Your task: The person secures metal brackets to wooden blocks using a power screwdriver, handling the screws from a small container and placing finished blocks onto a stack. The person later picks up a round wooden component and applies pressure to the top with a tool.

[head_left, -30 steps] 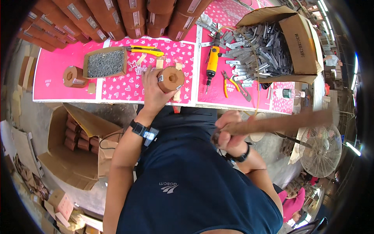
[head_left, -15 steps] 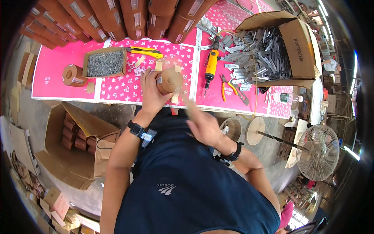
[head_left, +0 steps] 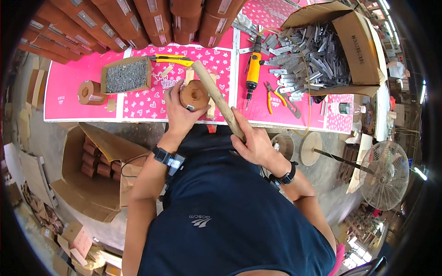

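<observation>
My left hand (head_left: 179, 112) is wrapped round a short brown cylinder (head_left: 189, 100) standing on the pink table near its front edge; a hole shows in its top and a small metal plate on its side. In my right hand (head_left: 254, 143) is a pale wooden stick (head_left: 218, 102), gripped at its lower end. It slants up and left, passing close to the cylinder's right side in the picture; I cannot tell whether they touch. Thin wooden pieces (head_left: 189, 76) lie behind and beside the cylinder. A yellow utility knife (head_left: 172, 60) rests farther back.
An open carton of metal strips (head_left: 317, 57) stands at the back right, near a yellow power screwdriver (head_left: 252, 73) and pliers (head_left: 275, 97). At left are a box of small nails or screws (head_left: 126, 76) and another brown cylinder (head_left: 91, 93). Stacked brown cylinders (head_left: 152, 18) line the back.
The wooden stick now shows plainly in my right hand, which was blurred by motion and has moved slightly right. My left hand stays on the cylinder. The whole view has shifted a little.
</observation>
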Action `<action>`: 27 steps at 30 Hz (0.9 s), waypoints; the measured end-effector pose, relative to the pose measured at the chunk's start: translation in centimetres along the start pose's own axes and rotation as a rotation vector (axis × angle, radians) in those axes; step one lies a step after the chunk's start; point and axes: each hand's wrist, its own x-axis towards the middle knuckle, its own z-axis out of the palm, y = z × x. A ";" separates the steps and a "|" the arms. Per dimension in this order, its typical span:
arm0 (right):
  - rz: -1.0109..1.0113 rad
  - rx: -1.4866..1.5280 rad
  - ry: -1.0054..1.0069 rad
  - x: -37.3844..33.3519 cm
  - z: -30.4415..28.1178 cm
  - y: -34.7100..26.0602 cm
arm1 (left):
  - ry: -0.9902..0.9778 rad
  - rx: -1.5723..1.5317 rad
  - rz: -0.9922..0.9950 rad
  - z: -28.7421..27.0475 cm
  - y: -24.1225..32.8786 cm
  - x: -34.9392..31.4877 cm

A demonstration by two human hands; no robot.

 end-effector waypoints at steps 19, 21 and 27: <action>-0.620 0.293 0.258 -1.6 -2.1 1.7 | -0.161 -0.182 0.149 0.3 -0.9 0.1; -0.258 -0.007 0.155 0.3 1.9 0.2 | -0.150 -0.122 0.144 0.2 -0.8 0.1; -0.198 0.044 0.242 -1.2 -1.2 -1.1 | -0.101 -0.032 0.237 0.2 -0.4 0.2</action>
